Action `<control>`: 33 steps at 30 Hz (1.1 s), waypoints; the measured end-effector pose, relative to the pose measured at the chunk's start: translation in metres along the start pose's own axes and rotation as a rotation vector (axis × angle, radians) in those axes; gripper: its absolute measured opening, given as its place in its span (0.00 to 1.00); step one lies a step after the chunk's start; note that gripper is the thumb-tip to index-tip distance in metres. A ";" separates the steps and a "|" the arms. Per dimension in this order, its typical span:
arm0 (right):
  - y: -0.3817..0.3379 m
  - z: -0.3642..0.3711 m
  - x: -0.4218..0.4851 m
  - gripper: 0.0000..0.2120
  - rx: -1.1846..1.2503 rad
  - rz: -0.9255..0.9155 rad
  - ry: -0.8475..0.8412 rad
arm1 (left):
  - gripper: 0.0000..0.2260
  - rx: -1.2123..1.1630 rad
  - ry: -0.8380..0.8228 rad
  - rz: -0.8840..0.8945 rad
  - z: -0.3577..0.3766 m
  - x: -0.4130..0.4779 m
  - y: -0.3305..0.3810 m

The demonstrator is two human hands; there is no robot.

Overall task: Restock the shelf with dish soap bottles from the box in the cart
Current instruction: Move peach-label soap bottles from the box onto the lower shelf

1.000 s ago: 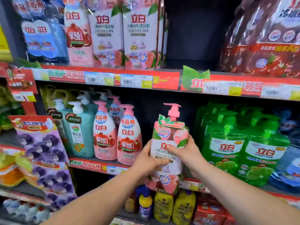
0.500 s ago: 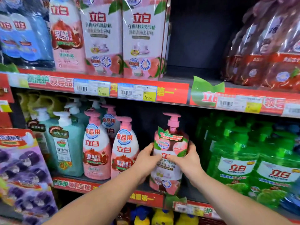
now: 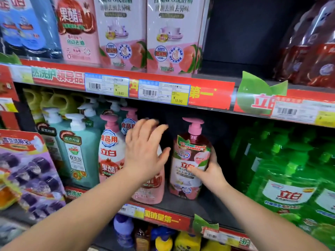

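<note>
A pink peach-label dish soap bottle (image 3: 190, 156) with a pink pump stands upright on the middle shelf (image 3: 183, 207), in the dark gap between the pink and green rows. My right hand (image 3: 208, 171) grips its lower right side. My left hand (image 3: 145, 149) is off the bottle, fingers spread, hovering in front of a pink pomegranate-label bottle (image 3: 150, 189) to its left. Another pomegranate bottle (image 3: 110, 153) stands further left. The box and cart are out of view.
Teal pump bottles (image 3: 78, 151) fill the shelf's left part, green bottles (image 3: 282, 178) its right. Pink refill bags (image 3: 172, 37) hang above the red price rail (image 3: 137, 87). Purple blister packs (image 3: 30, 174) jut out at left. More bottles stand on the lower shelf (image 3: 163, 238).
The bottle went deeper onto the shelf and now stands there. My left hand let go of it and moved left and up, opening. The view moved closer.
</note>
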State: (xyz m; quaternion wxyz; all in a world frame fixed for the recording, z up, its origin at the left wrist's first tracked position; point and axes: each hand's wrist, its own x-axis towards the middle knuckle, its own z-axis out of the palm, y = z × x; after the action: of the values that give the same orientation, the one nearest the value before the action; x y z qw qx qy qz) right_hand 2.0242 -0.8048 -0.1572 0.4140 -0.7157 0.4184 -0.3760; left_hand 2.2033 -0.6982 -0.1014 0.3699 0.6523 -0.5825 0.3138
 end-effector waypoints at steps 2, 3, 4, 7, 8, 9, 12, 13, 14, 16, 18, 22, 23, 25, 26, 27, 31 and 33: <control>0.005 0.000 0.000 0.59 -0.062 0.015 -0.040 | 0.35 0.095 -0.126 -0.077 0.001 0.005 -0.011; 0.009 0.000 0.000 0.60 -0.082 0.024 -0.060 | 0.39 0.096 -0.195 -0.097 0.001 0.006 -0.014; 0.012 0.001 -0.001 0.58 -0.091 0.037 -0.075 | 0.40 0.072 -0.253 -0.120 0.000 0.006 -0.015; 0.012 0.001 0.001 0.51 -0.094 0.032 -0.075 | 0.37 -0.063 -0.317 -0.219 -0.002 0.005 -0.009; 0.012 0.002 0.005 0.50 -0.096 0.035 -0.070 | 0.36 -0.064 -0.294 -0.218 -0.003 0.004 -0.008; 0.012 0.004 0.008 0.49 -0.098 0.040 -0.072 | 0.36 -0.050 -0.262 -0.195 -0.002 0.003 -0.008; 0.014 0.005 0.021 0.50 -0.094 0.077 -0.062 | 0.35 -0.043 -0.255 -0.160 0.000 0.005 -0.012; 0.014 0.006 0.025 0.50 -0.093 0.089 -0.061 | 0.35 -0.056 -0.285 -0.185 0.001 0.005 -0.013; 0.014 0.006 0.028 0.50 -0.095 0.102 -0.064 | 0.35 -0.060 -0.290 -0.189 0.001 0.006 -0.014; 0.012 0.006 0.031 0.51 -0.094 0.128 -0.069 | 0.36 -0.044 -0.258 -0.151 0.002 0.004 -0.016; 0.010 0.006 0.033 0.51 -0.089 0.155 -0.071 | 0.37 -0.063 -0.291 -0.164 0.002 0.004 -0.016; 0.005 0.007 0.032 0.52 -0.117 0.179 -0.057 | 0.37 -0.044 -0.279 -0.158 0.002 0.002 -0.016; 0.003 0.008 0.032 0.52 -0.135 0.195 -0.050 | 0.36 -0.045 -0.284 -0.167 0.002 0.003 -0.016; 0.000 0.010 0.030 0.49 -0.190 0.235 -0.035 | 0.37 -0.069 -0.330 -0.194 0.000 0.003 -0.014; -0.002 0.010 0.028 0.47 -0.233 0.245 -0.028 | 0.37 -0.079 -0.349 -0.198 0.000 0.003 -0.014; -0.003 0.011 0.025 0.44 -0.281 0.242 -0.025 | 0.38 -0.085 -0.366 -0.200 -0.001 0.004 -0.015; -0.010 0.007 0.004 0.37 -0.426 0.182 -0.022 | 0.42 -0.012 -0.345 -0.146 -0.001 0.006 -0.018; -0.014 0.003 -0.007 0.39 -0.486 0.138 -0.032 | 0.41 0.053 -0.312 -0.135 -0.002 0.005 -0.014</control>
State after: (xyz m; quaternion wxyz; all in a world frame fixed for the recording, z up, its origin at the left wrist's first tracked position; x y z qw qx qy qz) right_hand 2.0285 -0.7933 -0.1469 0.2611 -0.7697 0.5378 -0.2237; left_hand 2.2178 -0.6987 -0.0980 0.2781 0.7401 -0.5792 0.1984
